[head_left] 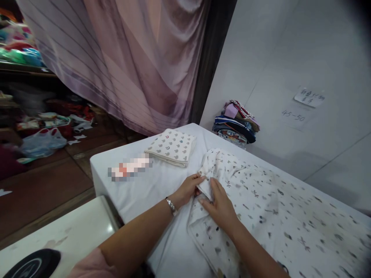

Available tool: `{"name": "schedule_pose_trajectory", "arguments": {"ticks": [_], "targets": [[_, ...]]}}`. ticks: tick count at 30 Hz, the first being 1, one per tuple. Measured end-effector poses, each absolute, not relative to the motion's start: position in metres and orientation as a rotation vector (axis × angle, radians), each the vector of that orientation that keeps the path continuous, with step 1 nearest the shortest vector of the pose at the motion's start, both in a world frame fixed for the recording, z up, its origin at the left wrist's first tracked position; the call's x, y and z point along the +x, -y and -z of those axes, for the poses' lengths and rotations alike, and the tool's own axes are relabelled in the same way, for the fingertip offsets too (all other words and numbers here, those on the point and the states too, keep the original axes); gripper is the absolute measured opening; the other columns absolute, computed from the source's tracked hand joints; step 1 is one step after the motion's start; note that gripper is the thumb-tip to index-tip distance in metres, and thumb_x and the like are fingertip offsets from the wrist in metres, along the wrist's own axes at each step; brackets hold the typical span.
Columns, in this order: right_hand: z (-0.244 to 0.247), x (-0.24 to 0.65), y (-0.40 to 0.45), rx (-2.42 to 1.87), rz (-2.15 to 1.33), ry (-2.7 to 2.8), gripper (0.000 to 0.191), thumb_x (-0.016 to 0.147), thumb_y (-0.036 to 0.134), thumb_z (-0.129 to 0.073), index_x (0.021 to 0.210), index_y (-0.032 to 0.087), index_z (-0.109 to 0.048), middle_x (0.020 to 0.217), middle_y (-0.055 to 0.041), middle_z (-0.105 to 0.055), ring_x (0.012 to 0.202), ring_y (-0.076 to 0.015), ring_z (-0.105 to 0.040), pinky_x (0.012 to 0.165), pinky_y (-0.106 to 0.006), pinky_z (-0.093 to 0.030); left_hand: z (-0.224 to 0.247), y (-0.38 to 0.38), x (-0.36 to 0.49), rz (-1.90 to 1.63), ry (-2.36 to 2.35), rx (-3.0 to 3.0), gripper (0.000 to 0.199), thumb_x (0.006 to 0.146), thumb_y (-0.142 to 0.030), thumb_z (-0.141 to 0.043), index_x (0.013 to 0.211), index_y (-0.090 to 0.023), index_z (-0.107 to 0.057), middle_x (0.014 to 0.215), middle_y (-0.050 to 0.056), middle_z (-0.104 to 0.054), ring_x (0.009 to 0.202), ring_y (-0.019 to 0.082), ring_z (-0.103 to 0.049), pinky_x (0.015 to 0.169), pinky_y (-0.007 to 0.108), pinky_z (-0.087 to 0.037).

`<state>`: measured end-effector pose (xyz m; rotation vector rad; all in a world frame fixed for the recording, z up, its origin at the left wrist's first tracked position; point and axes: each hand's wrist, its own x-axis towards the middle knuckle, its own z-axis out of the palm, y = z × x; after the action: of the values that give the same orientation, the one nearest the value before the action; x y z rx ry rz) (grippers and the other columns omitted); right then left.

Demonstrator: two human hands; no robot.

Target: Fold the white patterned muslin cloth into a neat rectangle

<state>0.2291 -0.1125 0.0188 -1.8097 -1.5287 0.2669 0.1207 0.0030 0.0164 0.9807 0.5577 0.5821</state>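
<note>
A white cloth with small grey and brown prints (261, 208) lies spread over the right part of the white-covered table. My left hand (189, 189), with a silver band at its wrist, pinches the left edge of this cloth between thumb and fingers. Close beside it, my right hand (220, 206) has its thumb and fingers on the same gathered edge, taking hold of a fold. The cloth is bunched around both hands, and some fingertips are hidden in it. Beyond my left hand sits a folded cream cloth with grey prints (172, 146).
A blurred-out item (130, 168) lies on the white table cover (139, 200). Folded clothes (236, 123) are stacked against the grey wall. A pink curtain (124, 65) hangs behind. At lower left is a white surface (78, 227) with a black round object (31, 264); plastic bags (43, 143) lie on the floor.
</note>
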Motion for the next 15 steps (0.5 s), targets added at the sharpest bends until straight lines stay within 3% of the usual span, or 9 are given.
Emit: {"name": "schedule_pose_trajectory", "arguments": {"ticks": [4, 7, 11, 15], "targets": [[-0.021, 0.227, 0.107, -1.734, -0.189, 1.537, 0.048, 0.082, 0.036, -0.053, 0.127, 0.021, -0.048, 0.129, -0.0101, -0.048, 0.120, -0.0253, -0.042, 0.101, -0.043, -0.035, -0.018, -0.003, 0.121, -0.573, -0.510, 0.961, 0.039, 0.067, -0.050, -0.066, 0.072, -0.014, -0.052, 0.053, -0.004, -0.047, 0.043, 0.007, -0.042, 0.043, 0.019, -0.031], [-0.025, 0.226, 0.101, -1.630, -0.299, 1.448, 0.034, 0.083, 0.035, -0.050, 0.113, 0.021, -0.058, 0.113, -0.0090, -0.058, 0.104, -0.0231, -0.052, 0.091, -0.037, -0.042, -0.022, -0.002, 0.119, -0.574, -0.480, 0.965, 0.042, 0.071, -0.055, -0.061, 0.069, -0.014, -0.051, 0.053, -0.003, -0.048, 0.044, 0.007, -0.044, 0.044, 0.019, -0.032], [-0.034, 0.223, 0.098, -1.516, -0.482, 1.276, 0.026, 0.081, 0.038, -0.054, 0.099, 0.022, -0.064, 0.094, -0.0048, -0.063, 0.085, -0.0205, -0.055, 0.071, -0.028, -0.045, -0.027, 0.001, 0.116, -0.602, -0.452, 0.977, 0.038, 0.068, -0.049, -0.066, 0.077, -0.014, -0.054, 0.060, -0.001, -0.053, 0.051, 0.008, -0.049, 0.047, 0.019, -0.034], [-0.039, 0.220, 0.100, -1.496, -0.545, 1.265, 0.027, 0.084, 0.043, -0.049, 0.078, 0.021, -0.063, 0.074, -0.0006, -0.059, 0.070, -0.0172, -0.050, 0.063, -0.026, -0.041, -0.028, 0.003, 0.116, -0.650, -0.516, 1.057, 0.036, 0.064, -0.040, -0.070, 0.084, -0.012, -0.061, 0.066, -0.001, -0.055, 0.052, 0.007, -0.047, 0.048, 0.019, -0.034]]}}
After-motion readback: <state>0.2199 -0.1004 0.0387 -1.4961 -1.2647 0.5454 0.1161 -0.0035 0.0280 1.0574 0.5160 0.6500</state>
